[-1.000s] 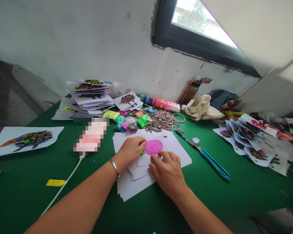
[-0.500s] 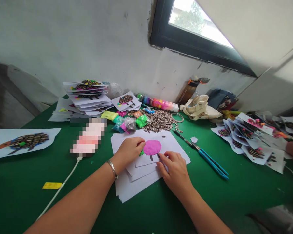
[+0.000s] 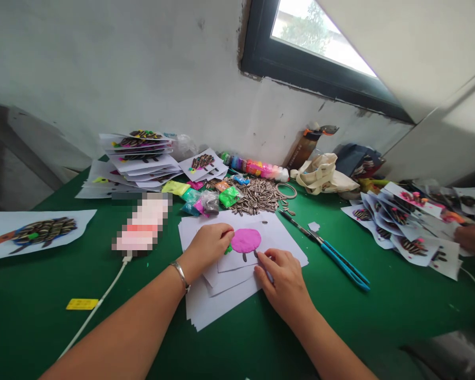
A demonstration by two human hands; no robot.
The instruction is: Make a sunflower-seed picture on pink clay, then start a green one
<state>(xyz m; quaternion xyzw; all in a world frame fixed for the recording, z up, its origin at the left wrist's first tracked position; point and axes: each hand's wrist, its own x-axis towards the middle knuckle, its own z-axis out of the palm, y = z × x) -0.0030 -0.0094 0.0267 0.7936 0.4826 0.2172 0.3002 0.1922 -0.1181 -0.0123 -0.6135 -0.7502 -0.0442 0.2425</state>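
A flat pink clay oval (image 3: 246,240) lies on a small white sheet (image 3: 231,263), with two short dark legs (image 3: 244,257) below it and a bit of green clay (image 3: 228,249) at its left edge. My left hand (image 3: 209,244) is at that left edge, its thumb and fingers drawn together; whatever they pinch is hidden. On the sheet's right side rests my right hand (image 3: 281,274), thumb and index apart, the index tip touching near the right leg. Under the small sheet spreads a stack of larger white paper (image 3: 206,314).
Behind the paper lie sunflower seeds (image 3: 257,195) and bagged coloured clay (image 3: 230,196). Blue-handled tweezers (image 3: 344,264) lie to the right. Stacks of seed pictures (image 3: 142,163) stand back left. A co-worker's hand (image 3: 473,237) is at far right, by more pictures (image 3: 415,248). A white cable (image 3: 114,282) crosses the left.
My two hands keep nearly the same place on the sheet. The whole view has shifted slightly. At far right, the co-worker's hand has moved a little left.
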